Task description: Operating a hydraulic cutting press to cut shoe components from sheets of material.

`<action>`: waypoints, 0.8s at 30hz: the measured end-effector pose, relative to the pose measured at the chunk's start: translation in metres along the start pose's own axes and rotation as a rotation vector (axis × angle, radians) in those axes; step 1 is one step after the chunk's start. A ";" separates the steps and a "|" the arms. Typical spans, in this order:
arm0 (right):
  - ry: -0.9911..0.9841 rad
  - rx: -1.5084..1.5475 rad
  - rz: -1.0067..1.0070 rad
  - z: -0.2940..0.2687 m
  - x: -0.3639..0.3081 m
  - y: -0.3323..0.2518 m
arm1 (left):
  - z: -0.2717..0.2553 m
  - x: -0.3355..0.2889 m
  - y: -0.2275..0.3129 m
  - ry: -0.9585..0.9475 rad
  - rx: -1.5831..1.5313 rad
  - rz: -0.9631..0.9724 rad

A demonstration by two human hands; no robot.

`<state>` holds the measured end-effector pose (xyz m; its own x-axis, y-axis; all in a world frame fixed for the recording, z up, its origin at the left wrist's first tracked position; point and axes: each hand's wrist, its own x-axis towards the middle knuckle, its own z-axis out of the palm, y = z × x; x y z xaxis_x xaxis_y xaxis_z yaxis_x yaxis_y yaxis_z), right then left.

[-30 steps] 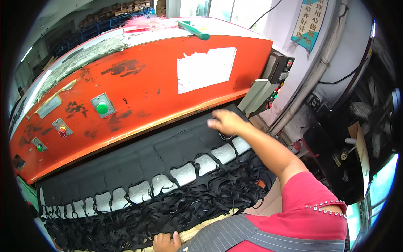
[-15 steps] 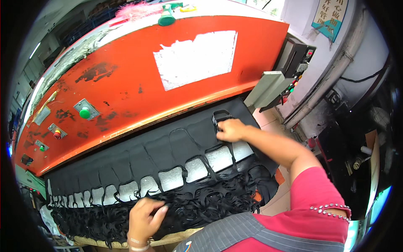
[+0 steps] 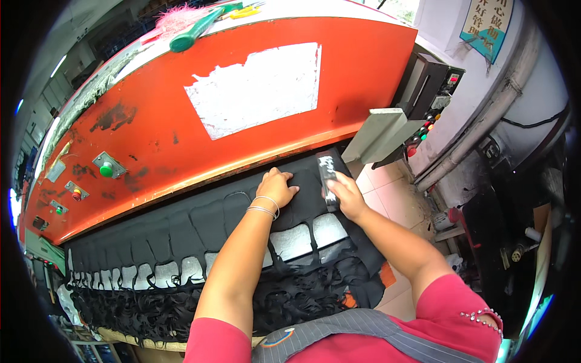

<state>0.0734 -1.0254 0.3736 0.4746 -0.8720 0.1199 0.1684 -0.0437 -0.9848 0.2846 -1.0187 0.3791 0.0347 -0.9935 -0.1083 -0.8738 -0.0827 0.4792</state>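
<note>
My right hand (image 3: 347,197) is closed round the near end of a cutting die (image 3: 325,169), a dark metal band with white marks on its side. The die is at the right end of a black sheet (image 3: 163,212); whether it touches the sheet is hard to tell. To its left, my left hand (image 3: 276,188) rests on the sheet, thumb apart from the fingers and nothing held. Curved cut lines run across the sheet. Along its near edge, cut-out gaps bare a pale grey board (image 3: 292,241). Black strip-like scraps (image 3: 139,314) are heaped nearer to me.
An orange-red press beam (image 3: 363,66) spans the far side, with green (image 3: 106,169) and red buttons. A green-handled tool (image 3: 193,31) and pink fluff lie on top. At the right stand a grey metal bracket (image 3: 387,136), a control box (image 3: 433,85) and a pipe.
My left hand has moved from above the scraps up onto the sheet. My right hand still holds the die, now turned with its marked side showing. The view has shifted slightly.
</note>
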 end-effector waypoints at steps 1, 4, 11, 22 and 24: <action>0.013 -0.030 0.038 0.001 -0.018 -0.013 | -0.001 0.002 0.004 0.000 0.005 -0.005; -0.395 -0.568 -0.437 -0.006 -0.053 -0.030 | -0.005 0.010 0.022 -0.069 0.149 -0.038; -1.146 -0.792 -0.602 0.054 -0.153 -0.006 | -0.016 0.034 0.029 -0.345 0.251 -0.250; 0.108 -0.049 -0.037 0.021 0.000 -0.033 | -0.030 -0.130 -0.014 0.601 -0.890 0.168; 0.141 -0.116 0.336 0.041 0.037 -0.030 | -0.086 -0.140 -0.016 0.706 -0.706 0.307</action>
<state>0.1215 -1.0366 0.4130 0.3617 -0.9054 -0.2225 -0.0787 0.2082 -0.9749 0.3352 -0.8847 0.4619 0.3336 -0.7803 0.5291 -0.4188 0.3801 0.8247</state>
